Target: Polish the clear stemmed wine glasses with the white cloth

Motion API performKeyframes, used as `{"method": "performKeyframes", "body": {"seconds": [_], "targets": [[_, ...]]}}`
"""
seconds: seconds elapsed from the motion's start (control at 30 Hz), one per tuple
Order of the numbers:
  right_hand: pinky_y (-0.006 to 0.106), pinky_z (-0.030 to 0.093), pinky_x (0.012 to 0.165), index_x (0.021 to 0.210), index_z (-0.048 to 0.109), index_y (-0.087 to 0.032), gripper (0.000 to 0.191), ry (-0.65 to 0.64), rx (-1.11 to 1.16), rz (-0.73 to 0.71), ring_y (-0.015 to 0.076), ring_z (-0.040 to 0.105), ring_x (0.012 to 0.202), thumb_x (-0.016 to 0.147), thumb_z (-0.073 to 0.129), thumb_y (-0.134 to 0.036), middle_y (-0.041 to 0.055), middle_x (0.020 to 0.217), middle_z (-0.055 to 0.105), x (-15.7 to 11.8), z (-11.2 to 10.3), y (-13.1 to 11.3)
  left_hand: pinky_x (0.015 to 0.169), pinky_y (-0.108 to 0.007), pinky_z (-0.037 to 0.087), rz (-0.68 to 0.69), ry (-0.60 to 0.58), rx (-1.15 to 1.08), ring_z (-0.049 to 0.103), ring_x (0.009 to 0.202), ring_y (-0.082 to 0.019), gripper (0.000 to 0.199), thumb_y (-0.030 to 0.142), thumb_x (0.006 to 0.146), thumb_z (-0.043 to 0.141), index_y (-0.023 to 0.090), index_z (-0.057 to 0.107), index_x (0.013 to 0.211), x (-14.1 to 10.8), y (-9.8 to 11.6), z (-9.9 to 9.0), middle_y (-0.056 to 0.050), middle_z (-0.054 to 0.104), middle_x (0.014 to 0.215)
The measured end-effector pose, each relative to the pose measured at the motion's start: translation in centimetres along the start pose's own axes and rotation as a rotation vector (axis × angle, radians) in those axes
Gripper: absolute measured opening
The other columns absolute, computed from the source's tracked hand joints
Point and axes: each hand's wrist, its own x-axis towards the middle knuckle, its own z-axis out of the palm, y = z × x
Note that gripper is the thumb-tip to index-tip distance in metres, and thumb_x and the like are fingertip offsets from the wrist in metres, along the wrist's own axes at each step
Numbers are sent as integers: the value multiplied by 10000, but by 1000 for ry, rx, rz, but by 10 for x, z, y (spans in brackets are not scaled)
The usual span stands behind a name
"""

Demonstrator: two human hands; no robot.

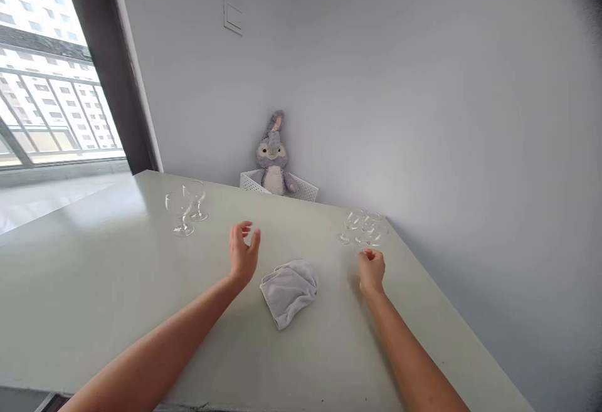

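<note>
My left hand [243, 252] hovers over the table, holding nothing, its fingers apart and loosely curved. A folded light grey cloth [290, 291] lies crumpled on the table between my two forearms. To the right, my right hand [371, 269] is closed at the near side of a cluster of clear stemmed glasses [352, 221]. Its fingers appear to pinch the stem of the front stemmed glass [376, 235], whose bowl shows just above them; the stem itself is hidden. Two more stemmed glasses [183, 230] stand upright at the left, beyond my left hand.
The pale table [117, 286] meets a grey wall along its right edge. Behind its far edge, a plush rabbit [273, 164] sits in a white perforated basket [308, 191]. A window with a railing [61, 111] is at the far left.
</note>
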Motion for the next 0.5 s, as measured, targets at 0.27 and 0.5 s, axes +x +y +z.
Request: {"method": "performKeyframes", "body": {"seconds": [0.27, 0.5], "targets": [[224, 202, 447, 418, 426, -186, 443, -828, -184, -378, 82, 306, 407, 666, 572, -524, -55, 393, 361, -73, 28, -50, 848, -342, 368, -61, 562, 145, 435, 943, -170, 295, 255, 721, 558, 201, 404, 967, 57, -24, -40, -67, 413, 1066], [229, 350, 524, 727, 587, -163, 270, -1059, 461, -52, 123, 490, 566, 680, 641, -424, -20, 622, 565, -81, 16, -47, 880, -464, 354, -438, 486, 348, 462, 1070, -292, 796, 442, 656, 631, 195, 226, 1295, 89, -58, -78, -185, 328, 1294]]}}
